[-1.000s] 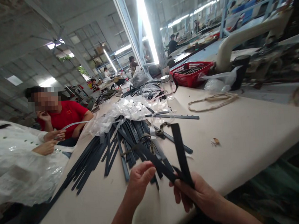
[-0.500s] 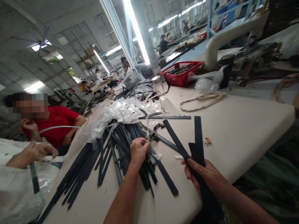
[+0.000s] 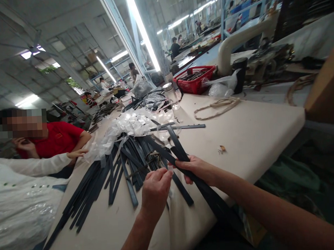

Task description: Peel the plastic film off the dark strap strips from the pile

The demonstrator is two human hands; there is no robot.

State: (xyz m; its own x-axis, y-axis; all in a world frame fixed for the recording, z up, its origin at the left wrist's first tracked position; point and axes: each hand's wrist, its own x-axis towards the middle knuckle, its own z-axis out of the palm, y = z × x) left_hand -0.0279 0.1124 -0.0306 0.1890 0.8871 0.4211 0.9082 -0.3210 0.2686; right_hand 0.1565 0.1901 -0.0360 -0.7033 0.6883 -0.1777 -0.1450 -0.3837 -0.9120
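My right hand (image 3: 198, 169) is closed around several flat dark strips (image 3: 177, 141). They fan out toward the pile and trail down past the table's front edge. Close beside it, my left hand (image 3: 156, 188) pinches a small white piece (image 3: 170, 169) between thumb and forefinger, right at the held strips; whether the piece touches them I cannot tell. Beyond both hands lies a pile of loose dark strips (image 3: 132, 159), partly covered by the held ones. A heap of translucent white plastic pieces (image 3: 133, 122) rests against the pile's far end.
A glass jar (image 3: 170, 95), a red basket (image 3: 194, 81) of dark pieces and a loop of cord (image 3: 217, 108) stand or lie farther back on the table (image 3: 256, 136). At left, a co-worker's white sleeve (image 3: 47, 165) reaches over the table beside a person in red (image 3: 64, 137).
My right hand has moved left with the strips, close to my left hand. My left hand has drawn back from the pile with the white piece. The co-worker's hand has reached toward the plastic heap.
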